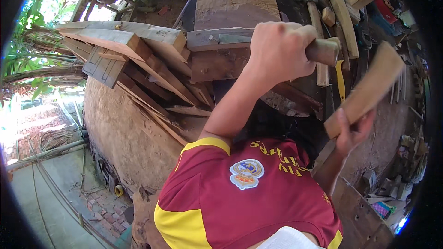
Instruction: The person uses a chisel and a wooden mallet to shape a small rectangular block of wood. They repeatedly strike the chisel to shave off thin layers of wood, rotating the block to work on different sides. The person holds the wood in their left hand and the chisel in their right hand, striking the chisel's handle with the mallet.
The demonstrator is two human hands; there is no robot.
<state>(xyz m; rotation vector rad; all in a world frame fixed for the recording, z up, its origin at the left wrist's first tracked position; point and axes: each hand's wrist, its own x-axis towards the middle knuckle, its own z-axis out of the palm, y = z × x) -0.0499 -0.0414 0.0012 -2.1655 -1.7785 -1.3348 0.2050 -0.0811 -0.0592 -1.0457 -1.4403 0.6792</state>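
Observation:
My left hand (284, 50) is closed in a fist around a thick round wooden handle (323, 52), whose blunt end sticks out to the right. In line with it on the left, a flat grey-green piece (234, 38) lies over a narrow wooden bar (200, 40); whether it joins the handle is hidden by the fist. My right hand (354, 131) grips the lower end of a thick, flat piece of wood (369, 87). That piece is raised, tilted up to the right and smeared by motion, apart from the handle.
A broad wooden block (235, 9) lies beyond the bar. Long boards (147, 41) are stacked on the left. Right of my left hand are a hammer (315, 23), a yellow-handled tool (340, 80) and several wood offcuts (341, 14). A dirt floor (120, 129) shows to the left.

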